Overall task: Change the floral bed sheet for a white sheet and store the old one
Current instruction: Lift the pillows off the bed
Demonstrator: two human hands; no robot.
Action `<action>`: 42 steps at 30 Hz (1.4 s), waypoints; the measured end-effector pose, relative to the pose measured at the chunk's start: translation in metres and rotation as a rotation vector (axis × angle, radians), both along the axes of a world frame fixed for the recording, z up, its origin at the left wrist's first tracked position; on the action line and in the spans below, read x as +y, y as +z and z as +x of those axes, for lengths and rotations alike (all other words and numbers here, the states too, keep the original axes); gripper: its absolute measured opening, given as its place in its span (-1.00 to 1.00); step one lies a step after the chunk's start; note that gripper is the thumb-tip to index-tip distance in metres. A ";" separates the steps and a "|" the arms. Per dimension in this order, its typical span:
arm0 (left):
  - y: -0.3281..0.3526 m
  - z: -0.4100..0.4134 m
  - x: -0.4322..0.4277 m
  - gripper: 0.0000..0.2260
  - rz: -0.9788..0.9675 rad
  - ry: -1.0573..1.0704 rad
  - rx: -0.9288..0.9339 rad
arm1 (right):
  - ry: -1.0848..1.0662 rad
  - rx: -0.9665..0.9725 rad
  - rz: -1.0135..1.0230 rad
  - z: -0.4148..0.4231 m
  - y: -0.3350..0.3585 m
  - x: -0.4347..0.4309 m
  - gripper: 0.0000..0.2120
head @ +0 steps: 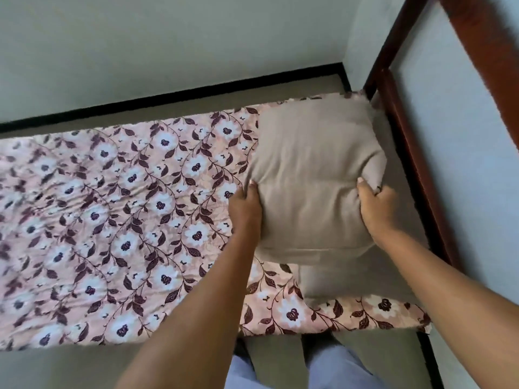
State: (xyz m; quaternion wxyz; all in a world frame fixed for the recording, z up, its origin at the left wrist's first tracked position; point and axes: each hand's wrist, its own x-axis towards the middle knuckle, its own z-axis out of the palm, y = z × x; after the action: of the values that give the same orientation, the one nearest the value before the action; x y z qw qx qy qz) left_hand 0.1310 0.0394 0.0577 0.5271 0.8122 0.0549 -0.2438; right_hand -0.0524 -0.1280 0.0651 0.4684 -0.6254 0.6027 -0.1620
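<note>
Left hand [245,204] and right hand [376,204] clamped on opposite sides of the beige pillow [314,175], raised off the floral bed sheet [112,214] spread on the mattress, probably to clear it for stripping.

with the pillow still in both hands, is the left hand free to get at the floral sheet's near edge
Probably not yet. The left hand is gripping the left side of the beige pillow, as the right hand grips the other. Nothing else blocks the floral sheet; its near edge lies bare just below the left forearm.
</note>
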 end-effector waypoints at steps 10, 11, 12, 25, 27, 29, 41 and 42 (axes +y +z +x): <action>0.049 0.202 0.251 -0.66 0.100 0.189 -0.283 | 0.299 -0.161 -0.089 0.245 0.038 0.213 -0.45; 0.049 0.227 0.283 -0.65 0.131 0.212 -0.303 | 0.357 -0.167 -0.082 0.273 0.038 0.240 -0.46; 0.048 0.250 0.313 -0.63 0.168 0.237 -0.331 | 0.412 -0.165 -0.075 0.299 0.040 0.266 -0.49; -0.001 0.525 0.660 -0.68 0.416 0.541 -0.524 | 0.888 -0.234 0.046 0.643 -0.005 0.572 -0.59; -0.012 0.554 0.692 -0.66 0.507 0.499 -0.510 | 0.977 -0.170 0.152 0.669 -0.031 0.600 -0.65; -0.036 0.581 0.728 -0.66 0.658 0.454 -0.431 | 1.098 -0.091 0.221 0.685 -0.067 0.634 -0.74; -0.222 0.525 0.783 -0.08 0.657 -0.015 0.114 | 1.559 0.290 0.760 0.624 -0.199 0.753 -0.37; -0.226 0.518 0.777 -0.05 0.693 -0.042 0.102 | 1.593 0.298 0.744 0.624 -0.200 0.753 -0.35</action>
State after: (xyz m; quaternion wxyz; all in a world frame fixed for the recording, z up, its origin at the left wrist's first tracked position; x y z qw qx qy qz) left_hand 0.6492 0.8164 -0.1682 0.2116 0.9306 0.1439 -0.2618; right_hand 0.5720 0.6249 -0.1345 0.5315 -0.6807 0.0576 0.5009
